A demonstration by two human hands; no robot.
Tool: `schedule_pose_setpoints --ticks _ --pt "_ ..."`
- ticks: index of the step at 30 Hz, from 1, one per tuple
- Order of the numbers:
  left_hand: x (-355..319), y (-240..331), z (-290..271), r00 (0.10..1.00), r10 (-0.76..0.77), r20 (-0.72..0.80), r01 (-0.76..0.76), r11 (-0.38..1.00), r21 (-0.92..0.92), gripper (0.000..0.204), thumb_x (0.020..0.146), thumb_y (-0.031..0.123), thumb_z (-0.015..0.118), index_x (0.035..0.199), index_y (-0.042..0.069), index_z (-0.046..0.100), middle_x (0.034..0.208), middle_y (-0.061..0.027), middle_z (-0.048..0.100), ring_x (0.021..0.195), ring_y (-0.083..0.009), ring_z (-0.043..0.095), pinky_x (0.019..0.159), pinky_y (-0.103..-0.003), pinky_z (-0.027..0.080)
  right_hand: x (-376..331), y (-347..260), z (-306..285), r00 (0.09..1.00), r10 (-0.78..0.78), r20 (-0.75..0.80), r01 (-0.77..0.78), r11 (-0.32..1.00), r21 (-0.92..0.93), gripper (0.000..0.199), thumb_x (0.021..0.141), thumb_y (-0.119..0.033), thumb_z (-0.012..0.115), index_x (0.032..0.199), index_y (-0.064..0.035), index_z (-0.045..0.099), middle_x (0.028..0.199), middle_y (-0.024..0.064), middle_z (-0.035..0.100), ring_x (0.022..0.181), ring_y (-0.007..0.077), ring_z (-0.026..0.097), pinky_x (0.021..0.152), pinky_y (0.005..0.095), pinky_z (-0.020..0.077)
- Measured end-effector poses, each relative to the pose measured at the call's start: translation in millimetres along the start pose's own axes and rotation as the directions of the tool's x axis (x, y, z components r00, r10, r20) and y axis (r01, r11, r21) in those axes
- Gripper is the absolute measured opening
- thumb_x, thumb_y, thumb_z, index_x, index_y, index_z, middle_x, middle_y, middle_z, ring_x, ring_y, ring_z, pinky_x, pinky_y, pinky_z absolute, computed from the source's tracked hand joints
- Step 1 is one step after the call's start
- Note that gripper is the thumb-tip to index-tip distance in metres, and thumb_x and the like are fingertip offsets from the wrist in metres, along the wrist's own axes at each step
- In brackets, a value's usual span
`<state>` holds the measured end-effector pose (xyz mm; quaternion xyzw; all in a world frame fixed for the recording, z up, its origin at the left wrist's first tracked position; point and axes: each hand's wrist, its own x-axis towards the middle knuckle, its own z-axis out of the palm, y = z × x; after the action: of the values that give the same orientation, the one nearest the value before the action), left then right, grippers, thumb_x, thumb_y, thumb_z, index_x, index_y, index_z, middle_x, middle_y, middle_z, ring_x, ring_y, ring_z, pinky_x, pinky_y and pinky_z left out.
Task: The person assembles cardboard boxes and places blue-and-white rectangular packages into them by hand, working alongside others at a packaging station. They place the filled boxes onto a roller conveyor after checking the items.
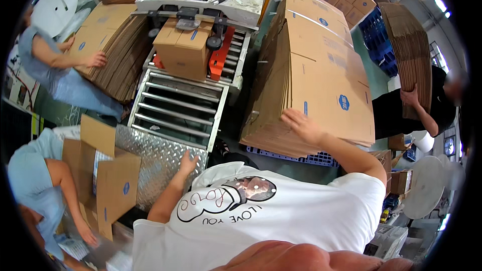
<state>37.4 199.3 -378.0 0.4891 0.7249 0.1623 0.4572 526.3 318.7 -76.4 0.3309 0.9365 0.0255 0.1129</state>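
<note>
My right hand (303, 126) lies with fingers stretched along the near left corner of a tall stack of flattened cardboard cartons (321, 78). The stack rests on a blue pallet (291, 156). Over a metal tread-plate table (145, 145) hangs my left hand (186, 164), fingers apart and nothing in them. Ahead of it, a roller conveyor (173, 108) leads to a carton sealing machine (221, 52). A closed brown carton (182, 52) sits in that machine. An open carton (118, 183) with raised flaps stands at the left of the tread-plate table.
A co-worker at far left touches another stack of flat cartons (108, 30). At lower left, a person's arm (70, 195) reaches down beside the open carton. On the right, someone carries a bundle of flat cartons (409, 50). Blue pallets (376, 40) stand behind the large stack.
</note>
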Motion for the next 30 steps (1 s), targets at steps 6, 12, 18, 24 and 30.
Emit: schedule_pose_setpoints --ticks 6,12,18,24,30 --pt "-69.4 -29.6 -57.8 0.973 0.152 -0.174 -0.174 0.977 -0.122 0.058 0.088 0.022 0.069 0.136 0.000 0.047 0.130 -0.0246 0.057 0.119 -0.0347 0.057 0.097 -0.039 0.047 -22.6 -11.6 -43.0 0.942 0.106 -0.318 -0.155 0.979 -0.133 0.067 0.077 0.000 0.058 0.141 -0.0094 0.041 0.138 0.0224 0.047 0.110 0.0372 0.057 0.082 0.0445 0.0532" --pt "-130.3 14.1 -89.1 0.857 0.366 -0.364 -0.469 0.846 -0.254 0.052 0.088 0.018 0.069 0.135 0.003 0.050 0.119 -0.0198 0.063 0.096 -0.0248 0.068 0.082 -0.035 0.053 11.2 -45.9 -180.7 0.688 0.292 -0.664 -0.514 0.842 -0.161 0.013 0.081 -0.004 0.060 0.091 -0.0094 0.055 0.072 0.0123 0.064 0.067 0.0313 0.065 0.058 0.0417 0.0507" --pt "-261.0 145.6 -162.6 0.353 0.640 -0.683 -0.590 0.718 0.368 0.113 0.059 0.029 0.090 0.150 0.005 0.026 0.154 -0.0231 0.025 0.141 -0.0435 0.026 0.115 -0.055 0.020 -17.0 -272.4 -408.8 0.630 -0.532 -0.565 0.460 0.843 -0.280 0.018 0.074 -0.011 0.071 0.087 0.0000 0.065 0.073 0.0117 0.063 0.066 0.0248 0.062 0.058 0.0318 0.0464" --pt "-364.0 115.8 -204.4 0.280 0.331 -0.901 -0.558 0.820 0.128 0.027 0.065 0.020 0.084 0.080 0.007 0.065 0.075 -0.0071 0.068 0.075 -0.0246 0.066 0.075 -0.037 0.050 54.8 -173.9 -407.7 0.500 0.051 -0.865 0.589 0.712 0.382 0.032 0.089 -0.020 0.068 0.110 0.0017 0.062 0.106 0.0117 0.068 0.095 0.0166 0.064 0.084 0.0282 0.0483" --pt "-395.9 101.4 -196.9 0.352 0.547 -0.760 0.021 0.807 0.591 0.027 0.074 0.021 0.076 0.077 0.007 0.053 0.070 -0.0075 0.061 0.062 -0.0278 0.061 0.054 -0.040 0.046 279.3 -195.6 -188.8 0.794 0.488 -0.363 0.218 0.329 0.919 0.111 0.083 -0.045 0.075 0.151 0.0088 0.005 0.155 0.0266 0.022 0.144 0.0299 0.024 0.117 0.0364 0.0200"
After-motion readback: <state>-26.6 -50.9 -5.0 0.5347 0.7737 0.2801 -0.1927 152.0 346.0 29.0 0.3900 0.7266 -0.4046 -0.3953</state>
